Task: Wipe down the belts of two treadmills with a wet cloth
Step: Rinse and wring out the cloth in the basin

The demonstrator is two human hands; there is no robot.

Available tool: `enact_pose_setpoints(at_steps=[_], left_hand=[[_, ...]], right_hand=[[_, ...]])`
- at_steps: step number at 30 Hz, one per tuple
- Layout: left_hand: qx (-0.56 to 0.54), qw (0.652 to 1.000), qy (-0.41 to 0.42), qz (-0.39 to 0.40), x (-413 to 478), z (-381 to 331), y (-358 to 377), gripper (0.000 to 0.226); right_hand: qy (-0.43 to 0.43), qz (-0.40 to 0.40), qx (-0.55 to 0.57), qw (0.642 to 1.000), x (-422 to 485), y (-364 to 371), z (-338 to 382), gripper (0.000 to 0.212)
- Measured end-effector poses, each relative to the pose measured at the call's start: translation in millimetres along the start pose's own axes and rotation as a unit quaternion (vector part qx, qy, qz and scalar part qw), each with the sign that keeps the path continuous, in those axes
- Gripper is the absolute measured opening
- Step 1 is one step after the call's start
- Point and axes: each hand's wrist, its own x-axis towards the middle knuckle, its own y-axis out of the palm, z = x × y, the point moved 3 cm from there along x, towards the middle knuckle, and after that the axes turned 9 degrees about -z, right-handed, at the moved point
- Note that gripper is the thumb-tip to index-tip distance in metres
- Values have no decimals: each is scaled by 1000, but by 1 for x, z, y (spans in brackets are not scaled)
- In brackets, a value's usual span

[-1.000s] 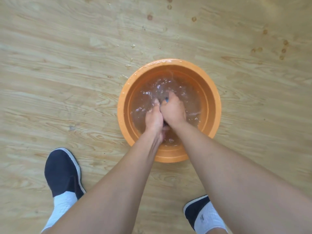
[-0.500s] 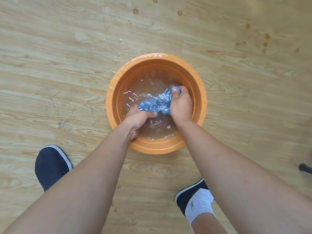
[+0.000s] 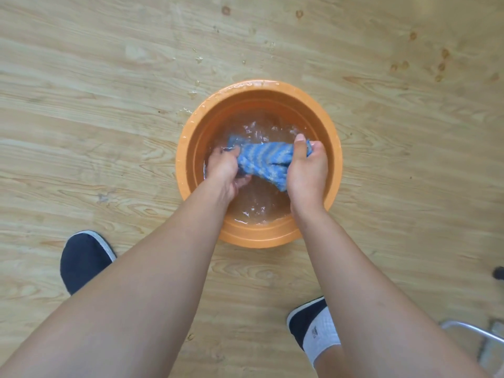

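Two ends of the blue striped cloth (image 3: 263,159) are gripped, one by the left hand (image 3: 222,170) and one by the right hand (image 3: 306,170), with fingers curled tightly round the fabric. The cloth is held stretched low inside the orange basin (image 3: 185,159), over the water, probably so that wrung water is caught there rather than on the wooden floor (image 3: 109,132), where droplets are seen. No treadmill is shown. A small mark on the white sock (image 3: 319,342) cannot be read.
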Motion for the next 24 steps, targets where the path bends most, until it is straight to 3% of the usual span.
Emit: enact_pose_setpoints(at_steps=[2,5,9,14,18,20,24], left_hand=[[40,999,28,8,-3,4,2,32],[60,994,64,67,0,9,5,43],[123,977,115,128,-11,10,3,43],[208,957,190,67,-17,12,-14,32],[304,934,186,9,-12,7,-30,33],[331,923,195,4,-14,4,-31,34],[333,900,272,68,-25,2,-14,39]], right_hand=[[-41,47,-10,998,-6,0,1,25],[-82,89,-56,991,0,9,-5,22],[8,56,-43,997,22,27,-14,15],[-11,84,-131,988,30,36,-25,13],[48,47,-114,991,24,34,-24,43],[84,25,-90,992,20,35,-24,37],[72,23,-53,996,12,34,-18,21]])
